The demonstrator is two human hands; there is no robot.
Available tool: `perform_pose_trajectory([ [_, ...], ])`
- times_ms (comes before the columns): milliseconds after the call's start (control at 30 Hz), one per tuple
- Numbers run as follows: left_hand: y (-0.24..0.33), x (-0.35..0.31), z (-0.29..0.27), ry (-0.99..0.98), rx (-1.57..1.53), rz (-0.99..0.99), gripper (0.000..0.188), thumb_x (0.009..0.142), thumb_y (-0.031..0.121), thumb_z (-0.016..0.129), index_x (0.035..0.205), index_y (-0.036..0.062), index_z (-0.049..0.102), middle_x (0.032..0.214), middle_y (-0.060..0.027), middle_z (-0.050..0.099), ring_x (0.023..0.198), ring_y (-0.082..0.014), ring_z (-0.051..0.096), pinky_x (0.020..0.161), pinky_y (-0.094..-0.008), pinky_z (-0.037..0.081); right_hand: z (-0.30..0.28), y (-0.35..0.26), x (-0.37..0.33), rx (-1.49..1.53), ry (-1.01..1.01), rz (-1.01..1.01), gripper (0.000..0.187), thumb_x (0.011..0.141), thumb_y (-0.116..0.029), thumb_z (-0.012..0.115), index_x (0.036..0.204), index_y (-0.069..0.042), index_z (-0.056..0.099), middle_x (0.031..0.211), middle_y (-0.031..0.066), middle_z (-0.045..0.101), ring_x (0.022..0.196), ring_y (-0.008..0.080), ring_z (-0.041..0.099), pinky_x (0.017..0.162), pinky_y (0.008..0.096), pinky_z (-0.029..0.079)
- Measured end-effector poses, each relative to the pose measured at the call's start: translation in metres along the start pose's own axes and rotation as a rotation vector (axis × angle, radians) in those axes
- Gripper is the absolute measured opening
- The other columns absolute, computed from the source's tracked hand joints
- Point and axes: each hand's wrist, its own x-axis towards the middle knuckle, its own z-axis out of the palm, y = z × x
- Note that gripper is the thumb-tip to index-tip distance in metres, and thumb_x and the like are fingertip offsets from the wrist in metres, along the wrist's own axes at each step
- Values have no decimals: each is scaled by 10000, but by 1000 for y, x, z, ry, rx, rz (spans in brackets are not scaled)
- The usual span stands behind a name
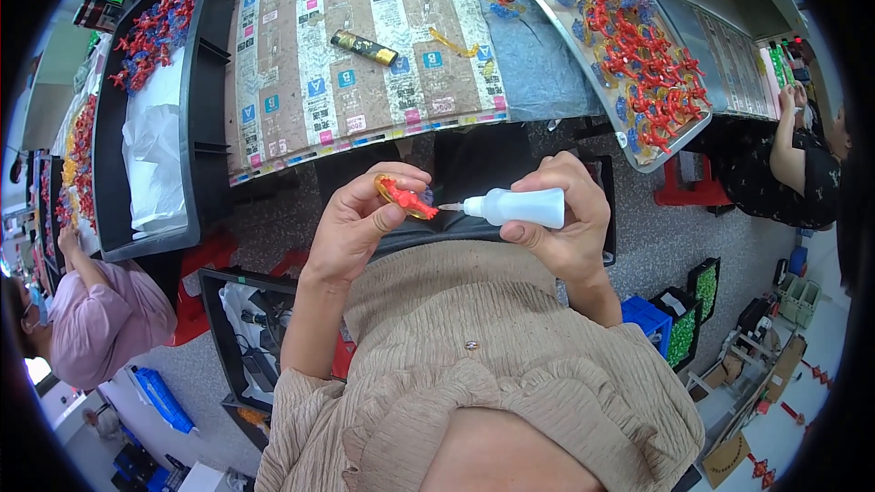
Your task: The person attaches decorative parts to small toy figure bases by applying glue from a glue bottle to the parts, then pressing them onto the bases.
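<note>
Between the thumb and fingers of my left hand [351, 223] is a small red plastic figure [407, 198] with a yellow part at one end and a bit of blue behind it. My right hand [572, 219] grips a white squeeze bottle [519, 208] lying almost level. Its thin metal nozzle points left, with the tip touching or almost touching the red figure. Both hands are above my lap, just in front of the table edge. My fingers hide part of the figure.
A metal tray [629, 64] of red, blue and yellow pieces stands at the table's right. At left, a black crate [196, 109] holds similar pieces and white paper. A dark tube [364, 47] lies on the printed table cover [292, 82]. People sit at both sides.
</note>
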Motion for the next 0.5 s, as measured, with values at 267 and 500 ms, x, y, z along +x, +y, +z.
perform_pose_trajectory([
  [267,-2,0,1,11,1,-17,273,850,186,692,1061,18,651,1170,-114,554,1049,-167,548,903,-308,462,1,1,0,-32,-25,8,407,647,-261,860,918,-42,650,814,55,628,721,157,564,617,272,437],
  [500,-3,-1,2,27,-5,-39,297,841,197,704,1065,10,647,1173,-112,553,1054,-170,546,908,-308,456,1,3,-1,-51,-30,14,400,645,-248,862,915,-41,651,817,60,630,723,161,569,620,274,442],
])
